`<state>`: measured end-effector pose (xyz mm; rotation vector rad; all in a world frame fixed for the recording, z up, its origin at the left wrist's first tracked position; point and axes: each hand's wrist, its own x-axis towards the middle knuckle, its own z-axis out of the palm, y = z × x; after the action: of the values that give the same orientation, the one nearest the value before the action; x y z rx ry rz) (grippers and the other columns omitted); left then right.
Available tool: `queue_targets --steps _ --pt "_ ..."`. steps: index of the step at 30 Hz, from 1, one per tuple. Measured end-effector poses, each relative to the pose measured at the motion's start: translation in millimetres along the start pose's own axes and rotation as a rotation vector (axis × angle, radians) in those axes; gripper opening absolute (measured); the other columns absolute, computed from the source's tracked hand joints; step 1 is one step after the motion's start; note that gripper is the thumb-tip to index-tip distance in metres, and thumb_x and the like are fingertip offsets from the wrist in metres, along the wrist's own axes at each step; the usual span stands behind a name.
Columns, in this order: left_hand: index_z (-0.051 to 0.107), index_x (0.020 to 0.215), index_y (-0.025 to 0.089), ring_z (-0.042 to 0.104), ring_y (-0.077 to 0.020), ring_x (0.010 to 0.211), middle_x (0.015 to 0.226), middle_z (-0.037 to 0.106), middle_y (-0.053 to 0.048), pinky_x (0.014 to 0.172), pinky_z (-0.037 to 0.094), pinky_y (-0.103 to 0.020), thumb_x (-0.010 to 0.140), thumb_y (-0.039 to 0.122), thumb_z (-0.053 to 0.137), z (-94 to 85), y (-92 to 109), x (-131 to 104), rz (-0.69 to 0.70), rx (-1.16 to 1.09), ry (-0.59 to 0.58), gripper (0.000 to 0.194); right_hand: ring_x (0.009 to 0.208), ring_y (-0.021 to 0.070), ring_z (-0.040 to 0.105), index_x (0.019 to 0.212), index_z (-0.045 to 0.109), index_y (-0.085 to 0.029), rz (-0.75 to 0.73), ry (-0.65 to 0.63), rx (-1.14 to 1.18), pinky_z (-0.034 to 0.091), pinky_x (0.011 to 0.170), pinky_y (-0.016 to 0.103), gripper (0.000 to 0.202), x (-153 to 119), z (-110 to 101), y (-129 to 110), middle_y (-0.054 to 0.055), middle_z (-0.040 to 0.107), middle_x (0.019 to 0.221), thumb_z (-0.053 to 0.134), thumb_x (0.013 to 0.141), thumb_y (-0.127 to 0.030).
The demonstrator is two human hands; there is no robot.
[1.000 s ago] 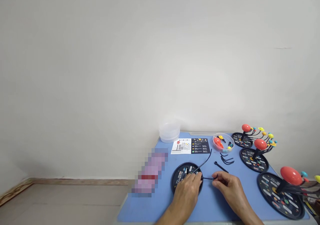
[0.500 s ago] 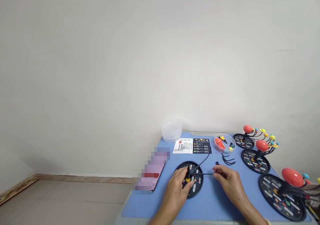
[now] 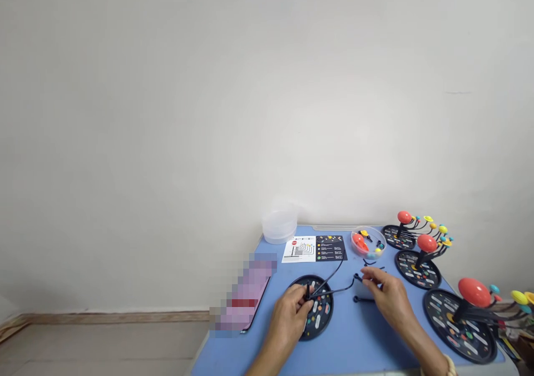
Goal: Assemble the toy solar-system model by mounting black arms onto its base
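Note:
A round black base (image 3: pixel 319 325) printed with planets lies on the blue table, with a short black post (image 3: pixel 308 290) standing on it. My left hand (image 3: pixel 292 309) rests over the base's left side, its thumb and fingers closed round the post. Two thin black arms (image 3: pixel 334 292) reach out from the post to the right. My right hand (image 3: pixel 386 292) is raised to the right of the base and pinches another black arm (image 3: pixel 357 277) by its stem, its ring end towards the post. Below that hand, a loose black arm (image 3: pixel 362 299) lies partly hidden.
Behind are an instruction sheet (image 3: pixel 298 249), a clear tray of red and yellow parts (image 3: pixel 369 242) and a translucent tub (image 3: pixel 279 226). Three assembled planet models (image 3: pixel 474 292) line the right side. A pink blurred item (image 3: pixel 246 295) lies left. More black arms (image 3: pixel 369 263) lie beyond my right hand.
My right hand has left the end of the arm on the post and now holds a separate black arm. My left hand stays at the post. The view has shifted slightly.

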<state>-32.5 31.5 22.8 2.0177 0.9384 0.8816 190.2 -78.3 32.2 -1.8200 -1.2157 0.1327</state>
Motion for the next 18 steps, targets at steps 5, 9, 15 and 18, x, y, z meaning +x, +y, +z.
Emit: queue_targets --steps 5,9,15,18 --pt "0.07 0.078 0.018 0.058 -0.0197 0.064 0.072 0.06 -0.003 0.06 0.048 -0.029 0.069 0.029 0.054 0.7 4.3 -1.9 0.01 0.025 0.045 0.021 0.095 0.0266 0.068 0.093 0.074 -0.021 -0.029 0.036 -0.334 0.048 0.079 0.034 0.033 8.2 -32.9 21.5 0.008 0.075 0.103 0.042 0.087 -0.026" --pt "0.072 0.087 0.018 0.062 -0.0194 0.064 0.075 0.065 -0.003 0.059 0.053 -0.03 0.07 0.029 0.056 2.3 -0.2 -2.5 0.024 0.014 0.087 0.026 0.095 0.0244 0.067 0.094 0.074 -0.022 -0.032 -0.052 -0.481 0.046 0.076 0.03 0.034 8.0 -38.0 17.5 0.007 0.074 0.102 0.04 0.09 -0.023" --pt "0.07 0.107 0.022 0.068 -0.023 0.082 0.102 0.072 -0.009 0.061 0.058 -0.031 0.081 0.033 0.058 -3.2 -4.6 -13.6 0.214 0.099 0.355 0.031 0.093 0.0222 0.066 0.091 0.074 -0.023 -0.014 -0.094 -0.575 0.043 0.071 0.027 0.031 12.5 -34.1 9.0 0.005 0.074 0.096 0.043 0.091 -0.021" --pt "0.068 0.103 0.022 0.068 -0.0217 0.087 0.097 0.071 -0.008 0.068 0.057 -0.029 0.089 0.029 0.056 -6.9 5.7 -27.4 0.432 0.179 0.472 0.019 0.091 0.021 0.067 0.089 0.074 -0.024 -0.038 -0.146 -0.508 0.043 0.073 0.026 0.028 10.5 -28.1 6.9 0.005 0.074 0.094 0.046 0.091 -0.023"
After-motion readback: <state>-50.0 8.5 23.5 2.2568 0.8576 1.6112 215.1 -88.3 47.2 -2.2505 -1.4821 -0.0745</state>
